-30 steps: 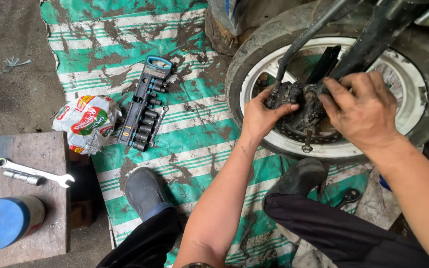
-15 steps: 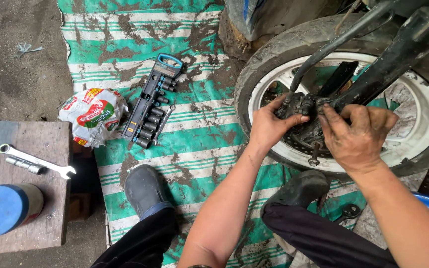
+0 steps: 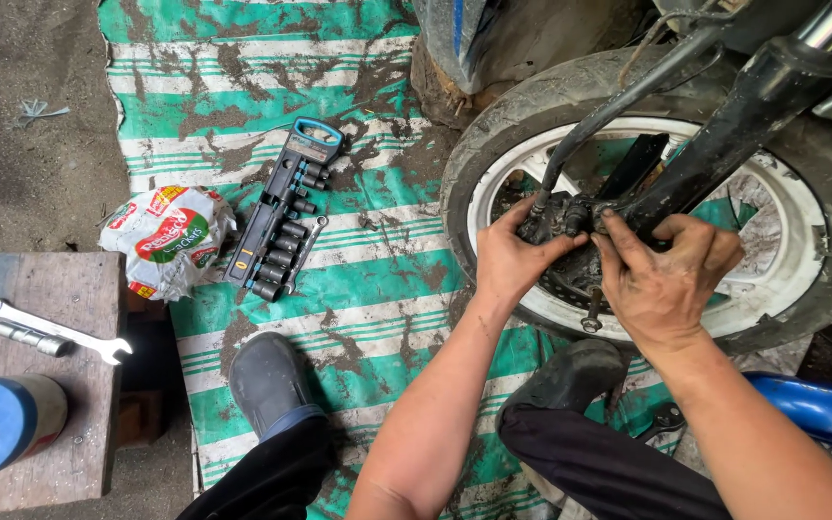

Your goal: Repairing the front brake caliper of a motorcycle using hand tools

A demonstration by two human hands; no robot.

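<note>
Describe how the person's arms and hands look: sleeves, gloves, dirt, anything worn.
Both forearms are bare, with no sleeves in view. The left hand and right hand wear no gloves, rings or watch. Dark grease smudges the fingers and backs of both hands, heavier on the right, and faint smears run along the forearms.

A crumpled white packet (image 3: 168,241) with red, green and yellow print lies left of the socket rail (image 3: 276,226).
</note>
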